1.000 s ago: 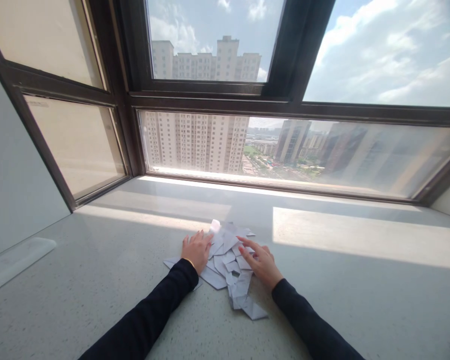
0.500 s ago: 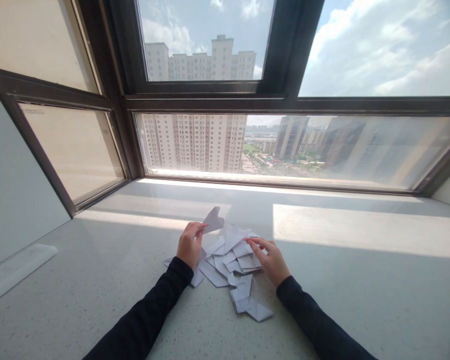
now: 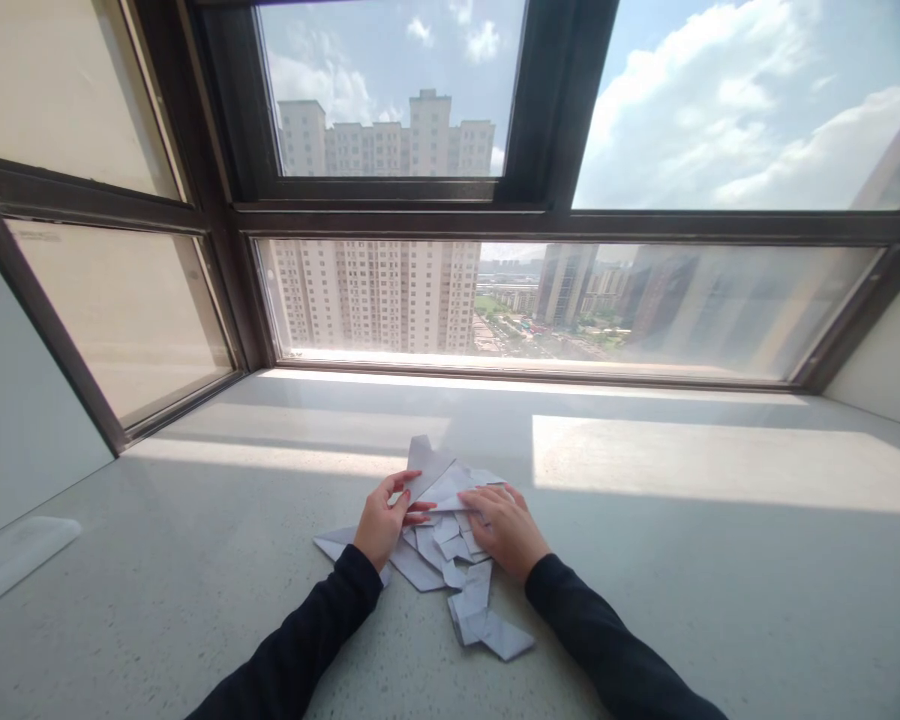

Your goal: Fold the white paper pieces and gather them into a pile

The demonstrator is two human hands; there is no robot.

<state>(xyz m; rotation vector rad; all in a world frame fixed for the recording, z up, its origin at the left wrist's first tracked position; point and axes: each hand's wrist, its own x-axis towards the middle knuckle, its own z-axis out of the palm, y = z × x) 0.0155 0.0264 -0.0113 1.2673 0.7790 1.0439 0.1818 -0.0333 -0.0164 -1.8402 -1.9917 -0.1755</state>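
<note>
Far left: pale strip lies flat on the desk, well apart from everything else. Window frame runs along the back, towers behind the glass.

Left hand: dark sleeve, palm toward the pile. Grip is pinched on one paper piece, thumb on top, fingers under. Piece is tilted, far tip raised off the desk and pointing away from the person, near edge in the pinch. It sits just above the left-rear part of the pile.

Centre: paper pile, white folded scraps overlapping, flat on the desk between the two hands. One corner sticks out left from under the left hand. A few scraps trail toward the person, ending in a folded one just beside the right sleeve.

Right hand: laid palm down on the right part of the pile, fingers spread flat and pointing left, touching the scraps. Grip is apart, nothing clamped. Fingertips lie near the held piece's near edge; can't tell if they touch it.

Right: sun patch on the desk, well apart from the pile.
</note>
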